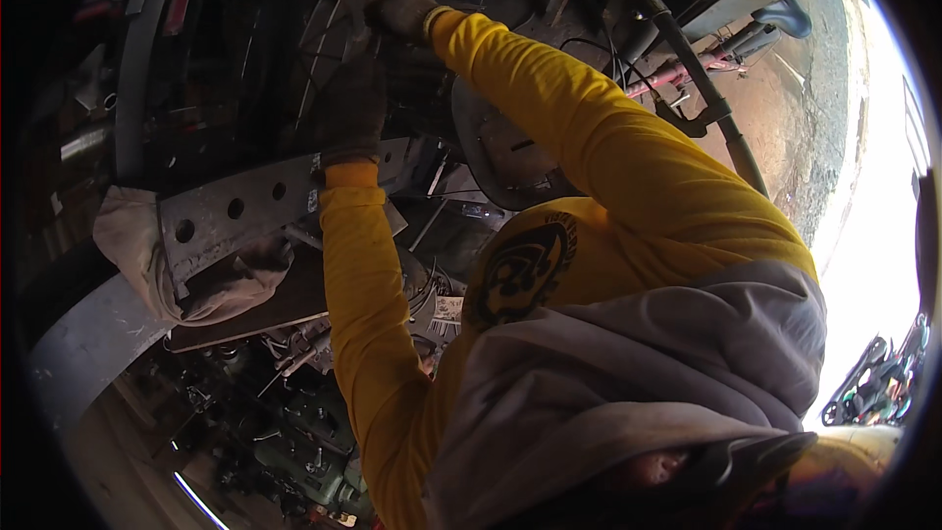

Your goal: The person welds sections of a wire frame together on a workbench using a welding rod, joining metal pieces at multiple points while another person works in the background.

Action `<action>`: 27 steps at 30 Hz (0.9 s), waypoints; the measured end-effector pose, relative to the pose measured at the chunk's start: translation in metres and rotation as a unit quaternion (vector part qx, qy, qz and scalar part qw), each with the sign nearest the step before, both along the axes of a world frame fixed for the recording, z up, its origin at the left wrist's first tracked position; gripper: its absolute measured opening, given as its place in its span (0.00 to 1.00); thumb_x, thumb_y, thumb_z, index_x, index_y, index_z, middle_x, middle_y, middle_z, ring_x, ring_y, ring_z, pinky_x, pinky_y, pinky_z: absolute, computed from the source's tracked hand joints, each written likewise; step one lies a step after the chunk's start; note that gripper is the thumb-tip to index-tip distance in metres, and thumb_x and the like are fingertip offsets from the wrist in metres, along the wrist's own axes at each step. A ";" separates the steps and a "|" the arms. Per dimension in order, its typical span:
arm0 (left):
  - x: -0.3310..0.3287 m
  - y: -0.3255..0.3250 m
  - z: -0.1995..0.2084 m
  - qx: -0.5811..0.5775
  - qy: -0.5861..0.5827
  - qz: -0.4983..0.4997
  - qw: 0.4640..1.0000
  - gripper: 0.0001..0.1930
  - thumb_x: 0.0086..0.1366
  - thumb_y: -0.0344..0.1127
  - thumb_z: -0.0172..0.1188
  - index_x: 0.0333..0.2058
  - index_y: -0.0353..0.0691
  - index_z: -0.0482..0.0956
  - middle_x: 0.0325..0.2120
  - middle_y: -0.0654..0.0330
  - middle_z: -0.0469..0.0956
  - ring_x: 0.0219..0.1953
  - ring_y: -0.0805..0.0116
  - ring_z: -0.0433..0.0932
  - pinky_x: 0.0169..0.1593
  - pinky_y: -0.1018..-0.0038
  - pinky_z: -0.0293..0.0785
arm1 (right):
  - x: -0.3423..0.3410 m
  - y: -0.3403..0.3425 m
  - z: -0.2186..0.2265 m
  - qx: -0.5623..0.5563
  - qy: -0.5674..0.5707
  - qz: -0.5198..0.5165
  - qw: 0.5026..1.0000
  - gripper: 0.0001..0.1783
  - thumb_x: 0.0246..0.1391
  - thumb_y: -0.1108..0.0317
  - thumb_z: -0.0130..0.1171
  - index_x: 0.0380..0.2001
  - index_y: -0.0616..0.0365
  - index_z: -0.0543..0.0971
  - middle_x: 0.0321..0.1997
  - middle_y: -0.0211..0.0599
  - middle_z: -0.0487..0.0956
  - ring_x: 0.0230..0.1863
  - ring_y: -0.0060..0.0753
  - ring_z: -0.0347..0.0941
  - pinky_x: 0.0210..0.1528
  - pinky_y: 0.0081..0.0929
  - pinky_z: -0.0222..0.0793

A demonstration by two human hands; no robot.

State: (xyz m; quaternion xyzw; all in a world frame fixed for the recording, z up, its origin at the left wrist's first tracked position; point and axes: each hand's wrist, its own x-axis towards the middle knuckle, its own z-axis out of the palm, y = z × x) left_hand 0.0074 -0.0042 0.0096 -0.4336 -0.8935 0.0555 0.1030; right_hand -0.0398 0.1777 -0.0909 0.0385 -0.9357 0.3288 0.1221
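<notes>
Yellow sleeves (343,275) run from the near field, both arms reaching forward, the right farther. The gloved left hand (351,123) sinks into shadow, its fingers indistinct; whether it is open or closed cannot be told. The holed bar (257,198) passes beneath the left wrist, its near end partly covered by a rag (128,231). Beyond, the right hand (397,15) is bent at the wrist, its grip likewise unreadable against dark clutter.

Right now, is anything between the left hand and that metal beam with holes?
Nothing visible: the left hand overlaps the metal beam in this view, though shadow hides any contact. The beige cloth hangs at the beam's left end, apart from the hand.
</notes>
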 end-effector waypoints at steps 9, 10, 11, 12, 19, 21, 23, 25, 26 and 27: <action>0.013 0.028 0.007 0.107 -0.025 0.003 0.994 0.11 0.71 0.43 0.52 0.38 0.44 0.80 0.34 0.54 0.83 0.37 0.54 0.84 0.41 0.57 0.79 | -0.002 0.033 0.012 0.155 0.048 0.053 0.985 0.18 0.56 0.62 0.60 0.50 0.51 0.80 0.51 0.44 0.81 0.54 0.52 0.78 0.55 0.42 0.75; 0.007 0.017 0.005 0.107 -0.024 -0.002 0.994 0.11 0.71 0.43 0.52 0.38 0.44 0.80 0.34 0.54 0.83 0.37 0.54 0.84 0.41 0.57 0.79 | -0.003 0.031 0.017 0.202 -0.066 0.007 0.977 0.20 0.57 0.58 0.60 0.52 0.49 0.80 0.51 0.43 0.81 0.55 0.53 0.77 0.55 0.44 0.75; 0.002 -0.014 -0.004 0.077 -0.003 -0.009 0.997 0.10 0.70 0.42 0.53 0.39 0.45 0.80 0.35 0.56 0.83 0.36 0.55 0.83 0.41 0.59 0.79 | 0.012 0.008 0.026 0.200 -0.064 0.021 0.977 0.20 0.57 0.58 0.60 0.52 0.49 0.80 0.51 0.43 0.81 0.55 0.53 0.77 0.55 0.44 0.75; -0.002 -0.042 -0.008 0.048 0.016 -0.017 0.999 0.09 0.69 0.41 0.55 0.40 0.46 0.81 0.35 0.57 0.83 0.36 0.56 0.83 0.41 0.60 0.78 | 0.045 -0.020 0.040 0.069 0.040 -0.044 0.996 0.21 0.59 0.55 0.58 0.53 0.47 0.79 0.51 0.42 0.81 0.56 0.53 0.76 0.55 0.45 0.75; -0.013 -0.065 0.066 0.005 0.097 -0.104 0.990 0.11 0.68 0.43 0.57 0.44 0.48 0.83 0.38 0.61 0.82 0.38 0.59 0.81 0.42 0.62 0.75 | 0.086 -0.031 0.071 0.035 0.093 0.103 0.990 0.22 0.64 0.47 0.53 0.54 0.44 0.80 0.47 0.43 0.82 0.57 0.52 0.76 0.56 0.46 0.74; 0.000 -0.052 0.080 0.107 0.248 -0.100 0.958 0.15 0.67 0.48 0.58 0.46 0.46 0.81 0.41 0.61 0.82 0.41 0.58 0.81 0.45 0.60 0.76 | 0.090 -0.038 0.071 -0.041 0.089 0.073 0.993 0.22 0.64 0.47 0.53 0.53 0.46 0.81 0.48 0.45 0.83 0.56 0.52 0.77 0.57 0.44 0.73; 0.022 -0.033 0.082 0.208 0.193 -0.026 0.959 0.18 0.67 0.50 0.58 0.48 0.46 0.80 0.43 0.60 0.81 0.43 0.56 0.81 0.47 0.58 0.76 | 0.095 -0.044 0.065 -0.115 0.080 0.046 0.989 0.23 0.63 0.46 0.54 0.52 0.48 0.81 0.48 0.47 0.83 0.55 0.52 0.78 0.57 0.43 0.73; 0.043 -0.017 0.067 0.294 0.107 0.033 0.949 0.22 0.67 0.54 0.58 0.51 0.45 0.78 0.46 0.56 0.81 0.47 0.52 0.80 0.50 0.56 0.75 | 0.097 -0.050 0.055 -0.347 -0.011 -0.064 0.936 0.24 0.63 0.48 0.54 0.52 0.53 0.81 0.48 0.51 0.83 0.53 0.53 0.78 0.58 0.41 0.71; 0.053 -0.014 0.051 0.281 0.077 0.017 0.957 0.23 0.67 0.55 0.58 0.52 0.45 0.76 0.46 0.52 0.80 0.49 0.50 0.80 0.51 0.55 0.75 | 0.095 -0.050 0.049 -0.346 -0.012 -0.060 0.936 0.24 0.63 0.48 0.54 0.52 0.53 0.81 0.48 0.51 0.83 0.53 0.53 0.78 0.58 0.41 0.71; 0.062 -0.009 0.040 0.255 -0.034 0.051 0.965 0.22 0.67 0.54 0.57 0.51 0.45 0.77 0.46 0.50 0.80 0.48 0.48 0.80 0.50 0.55 0.76 | 0.089 -0.047 0.042 -0.304 -0.041 -0.092 0.947 0.20 0.62 0.54 0.56 0.51 0.53 0.81 0.50 0.46 0.82 0.53 0.51 0.78 0.57 0.42 0.73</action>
